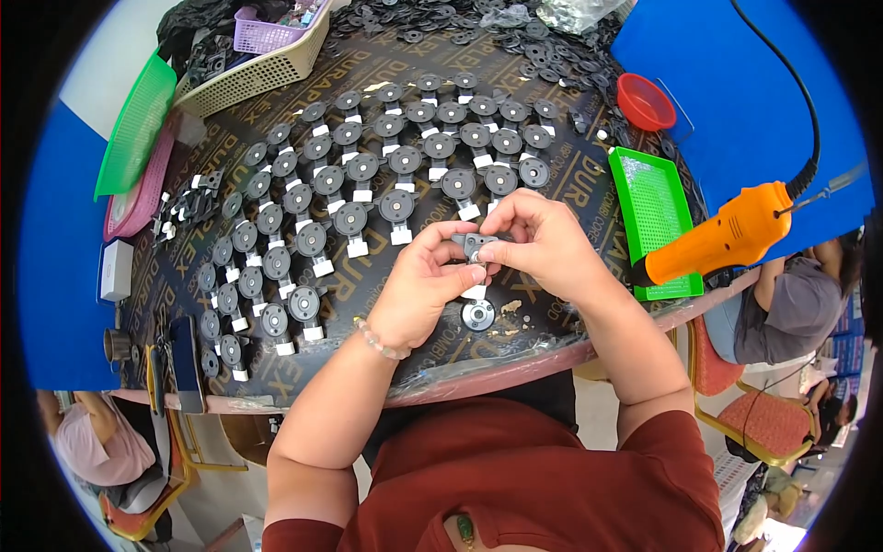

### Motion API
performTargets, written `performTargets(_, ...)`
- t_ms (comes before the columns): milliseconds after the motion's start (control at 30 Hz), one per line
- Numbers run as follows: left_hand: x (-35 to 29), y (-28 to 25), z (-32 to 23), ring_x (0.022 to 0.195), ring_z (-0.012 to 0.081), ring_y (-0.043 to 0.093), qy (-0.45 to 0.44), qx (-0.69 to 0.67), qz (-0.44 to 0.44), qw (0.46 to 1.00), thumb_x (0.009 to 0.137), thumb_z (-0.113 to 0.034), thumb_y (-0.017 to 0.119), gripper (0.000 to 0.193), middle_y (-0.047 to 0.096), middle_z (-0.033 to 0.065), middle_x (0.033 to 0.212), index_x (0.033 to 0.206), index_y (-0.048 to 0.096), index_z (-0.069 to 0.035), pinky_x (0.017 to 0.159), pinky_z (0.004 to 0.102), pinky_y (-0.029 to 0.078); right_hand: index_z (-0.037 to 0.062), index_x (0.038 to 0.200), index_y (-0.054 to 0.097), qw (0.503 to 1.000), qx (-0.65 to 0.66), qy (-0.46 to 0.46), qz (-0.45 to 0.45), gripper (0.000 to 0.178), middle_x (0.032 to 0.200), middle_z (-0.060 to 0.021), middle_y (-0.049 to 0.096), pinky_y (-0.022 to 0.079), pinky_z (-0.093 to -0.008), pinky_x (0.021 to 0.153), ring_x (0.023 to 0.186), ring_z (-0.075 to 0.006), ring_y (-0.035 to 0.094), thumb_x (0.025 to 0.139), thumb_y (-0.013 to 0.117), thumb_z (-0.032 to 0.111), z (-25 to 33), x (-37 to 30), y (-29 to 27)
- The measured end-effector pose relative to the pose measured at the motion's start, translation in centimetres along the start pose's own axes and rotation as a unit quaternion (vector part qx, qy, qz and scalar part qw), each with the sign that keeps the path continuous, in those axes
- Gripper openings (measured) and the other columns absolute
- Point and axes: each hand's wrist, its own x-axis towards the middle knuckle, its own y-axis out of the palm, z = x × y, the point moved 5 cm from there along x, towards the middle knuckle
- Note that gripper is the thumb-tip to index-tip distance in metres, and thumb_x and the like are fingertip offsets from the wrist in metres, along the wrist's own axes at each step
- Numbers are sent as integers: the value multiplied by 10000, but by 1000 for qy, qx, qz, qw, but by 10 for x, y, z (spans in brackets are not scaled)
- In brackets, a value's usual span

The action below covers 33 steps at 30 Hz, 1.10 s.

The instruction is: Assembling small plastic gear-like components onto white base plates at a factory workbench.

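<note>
Between the fingertips of both hands is a small dark grey part (472,243) with holes in it. My left hand (425,276), with a beaded bracelet at the wrist, pinches it from the left. My right hand (543,241) grips it from the right with thumb and fingers. Just below the hands lies a round black disc (478,316) with a pale ring in its middle. A white block (475,293) sits by its upper edge, partly under the fingers. Beyond, several rows of black discs (397,204) with white blocks cover the dark table (368,294).
A green tray (685,221) stands at the right, with an orange power tool (727,241) hanging over it. Behind are a red bowl (646,101) and heaped black discs (543,51). Baskets (267,81) occupy the far left. Other people (796,294) sit nearby.
</note>
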Motion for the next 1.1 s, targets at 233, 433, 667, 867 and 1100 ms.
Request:
performTargets(233, 2, -16, -5, 980, 250, 686, 0, -54, -88, 995, 934, -15, 614, 368, 675, 161, 1086, 1284, 498, -5, 869, 358, 569, 27, 916, 649, 983, -167, -62, -49, 111, 806, -99, 600, 482, -325, 613, 660, -215, 598, 818, 692, 58, 14, -20, -1)
performTargets(433, 2, -19, -11, 881, 228, 692, 20, -29, -120, 992, 947, -51, 605, 262, 683, 153, 1010, 1200, 546, -10, 791, 346, 569, 37, 1124, 637, 921, -357, -110, 109, 439, 1036, -112, 557, 504, -403, 870, 995, -307, 571, 729, 771, 175, 2, -53, 46)
performTargets(667, 3, -21, -10, 906, 240, 685, 36, -6, -125, 991, 963, -72, 576, 269, 674, 162, 1030, 1220, 533, -4, 814, 354, 558, 2, 1020, 611, 921, -356, -130, 87, 356, 1005, -142, 559, 519, -405, 840, 971, -326, 586, 705, 742, 105, -7, -49, 51)
performTargets(867, 2, -19, -15, 1032, 301, 665, 34, -70, -103, 992, 1029, -156, 348, 362, 620, 221, 1156, 1308, 431, 58, 888, 395, 558, -3, 969, 600, 854, -492, -119, 120, 341, 967, -178, 554, 511, -394, 798, 897, -333, 580, 658, 709, 86, -8, -51, 68)
performTargets(1100, 2, -19, -13, 1014, 280, 677, 27, -96, -107, 989, 1009, -92, 419, 283, 638, 200, 1144, 1264, 479, 16, 874, 402, 560, -34, 980, 566, 858, -484, -131, 112, 316, 975, -189, 555, 545, -406, 756, 871, -342, 607, 687, 661, 34, -7, -45, 56)
